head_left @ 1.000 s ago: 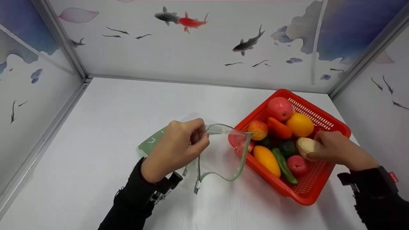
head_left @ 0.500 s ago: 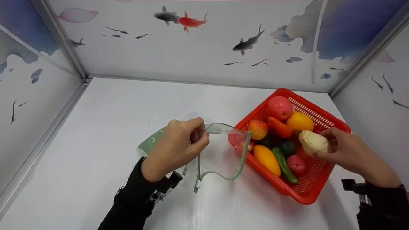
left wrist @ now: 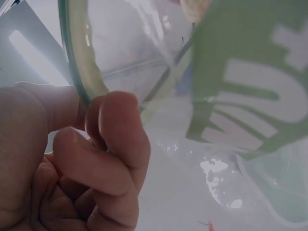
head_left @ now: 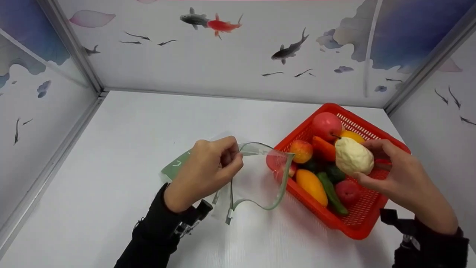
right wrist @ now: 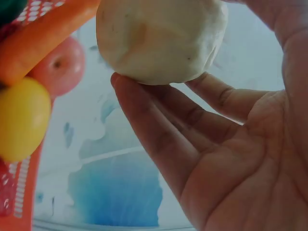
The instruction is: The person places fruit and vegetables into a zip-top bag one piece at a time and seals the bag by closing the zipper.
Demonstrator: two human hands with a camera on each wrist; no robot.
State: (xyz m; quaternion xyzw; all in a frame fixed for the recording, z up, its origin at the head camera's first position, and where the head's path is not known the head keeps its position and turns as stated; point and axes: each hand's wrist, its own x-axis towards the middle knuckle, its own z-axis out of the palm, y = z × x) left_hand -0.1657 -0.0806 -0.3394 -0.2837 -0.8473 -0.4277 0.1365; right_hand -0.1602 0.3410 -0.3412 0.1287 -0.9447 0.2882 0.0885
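My left hand (head_left: pixel 206 171) pinches the rim of a clear plastic bag with green edging (head_left: pixel 285 178) between thumb and fingertips. The bag's mouth gapes toward the right, and its printed green panel (left wrist: pixel 250 96) shows in the left wrist view. Above the red basket, my right hand (head_left: pixel 405 175) holds a pale yellow pear (head_left: pixel 354 156) by its rounded end, thumb on one side and fingers on the other. A thin brown stem points up and left from the pear. In the right wrist view the pear (right wrist: pixel 161 38) is cut off by the top edge.
The red plastic basket (head_left: pixel 372 227) holds a carrot (head_left: pixel 322 149), a green chili pepper (head_left: pixel 333 195), a yellow mango (head_left: pixel 311 186), a peach (head_left: pixel 301 150) and several other fruits and vegetables. It stands on the white table (head_left: pixel 130 141), right of the bag. Printed wall panels enclose the table.
My right hand has lifted the pear up out of the basket and tilted it, stem now toward the upper left. The left hand and the bag have stayed in place.
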